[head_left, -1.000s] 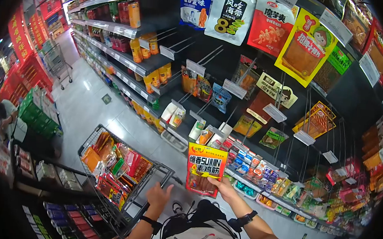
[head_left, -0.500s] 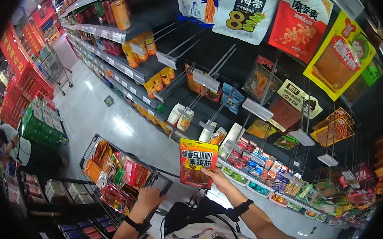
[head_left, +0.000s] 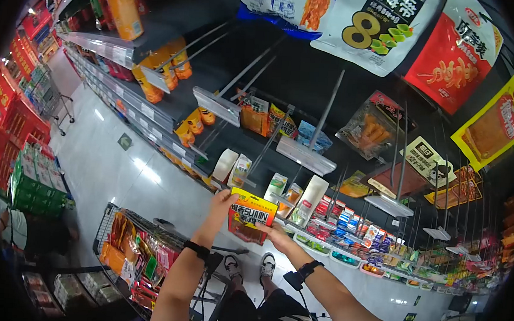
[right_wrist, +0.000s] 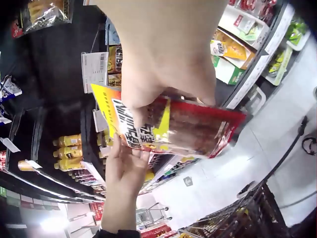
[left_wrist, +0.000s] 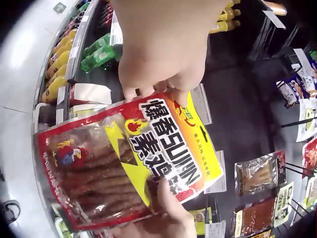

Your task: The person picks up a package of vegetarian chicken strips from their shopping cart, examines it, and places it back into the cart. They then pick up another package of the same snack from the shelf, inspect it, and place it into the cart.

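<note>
Both hands are on a red and yellow snack packet with a clear window showing brown sticks, held in front of the body at waist height. My right hand grips its lower right side, thumb across the printed front. At the upper left edge, my left hand pinches the packet, as the right wrist view also shows with the left fingers at the printed end. In the left wrist view the packet lies tilted, its front up and the right thumb over the lettering.
A shopping cart filled with snack packets stands at the left. Shelves with hanging bags, metal hooks and price tags rise ahead. Orange bottles line the shelf at left. Another cart stands farther down the aisle.
My left hand has moved from beside the cart to the packet's left edge and taken hold of it. The right hand keeps its grip. The head view has come closer to the shelf.
</note>
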A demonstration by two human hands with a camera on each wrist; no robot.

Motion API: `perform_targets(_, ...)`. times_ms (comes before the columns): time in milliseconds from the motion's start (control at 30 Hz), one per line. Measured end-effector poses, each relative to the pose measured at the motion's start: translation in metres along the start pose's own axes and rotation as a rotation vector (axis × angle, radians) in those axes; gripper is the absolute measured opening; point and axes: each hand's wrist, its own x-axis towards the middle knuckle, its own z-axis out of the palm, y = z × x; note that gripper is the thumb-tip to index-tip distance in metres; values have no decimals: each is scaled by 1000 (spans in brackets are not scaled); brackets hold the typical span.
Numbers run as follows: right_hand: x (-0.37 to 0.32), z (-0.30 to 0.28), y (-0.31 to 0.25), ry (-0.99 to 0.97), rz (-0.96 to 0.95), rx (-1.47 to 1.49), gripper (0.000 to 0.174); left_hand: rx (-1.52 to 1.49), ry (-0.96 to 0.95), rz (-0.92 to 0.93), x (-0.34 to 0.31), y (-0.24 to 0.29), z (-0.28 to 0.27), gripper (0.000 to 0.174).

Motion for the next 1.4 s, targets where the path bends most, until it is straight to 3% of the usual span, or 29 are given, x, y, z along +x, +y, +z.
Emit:
perform_targets(167,74,-17,16,251,-286,72,40,78,-11,7,46,-46,-16,11)
perform_targets(300,88,-9,-1,331,-275,83,35,12,44,30,62,-25,-9,10)
perform_targets(400,91,-6,-17,467,-169,-92,38,55,18,117,79,-26,-21,10)
perform_targets(467,94,-3,-19,483,-308,-127,40,61,-9,171,86,-39,-27,10)
perform_targets(600,100,0,-30,503,-497,-189,37,24,-29,178,85,-2,-18,8)
perform_targets(700,104,0,-39,551,-479,-302,35,94,-11,143,92,5,-18,9)
perform_targets(867,153,-40,11,708,-714,-635,36,130,-12,88,108,-9,-19,13)
perform_targets(933,146,-36,-3,740,-625,-702,37,116,-19,120,111,-3,-13,15)
perform_targets(1000,133,-26,-33,728,-411,-693,37,54,-35,104,123,-7,-10,14)
perform_targets(1100,146,-14,-50,690,-748,-221,41,91,-69,175,153,-13,-4,14)
perform_targets(1133,149,-26,-46,772,-551,-469,45,121,-72,216,165,-11,-1,14)
perform_targets(1167,153,-32,-41,781,-557,-521,49,72,-53,255,175,-13,7,13)
perform_targets(1200,155,-42,-28,732,-644,-488,54,-23,-57,207,179,-6,10,12)
perform_targets(1267,142,-51,3,457,-792,-227,68,-283,-98,31,184,10,17,10)
perform_targets(1300,132,-57,17,422,-614,-335,68,69,8,261,215,-31,13,14)
perform_targets(1333,101,-35,18,352,-557,-127,63,106,-8,335,221,-44,11,27)
perform_targets(1367,92,-45,36,223,-539,-196,60,47,77,341,198,-31,5,32)
perform_targets(1400,71,-44,43,213,-359,-253,56,-15,140,354,170,-17,3,38)
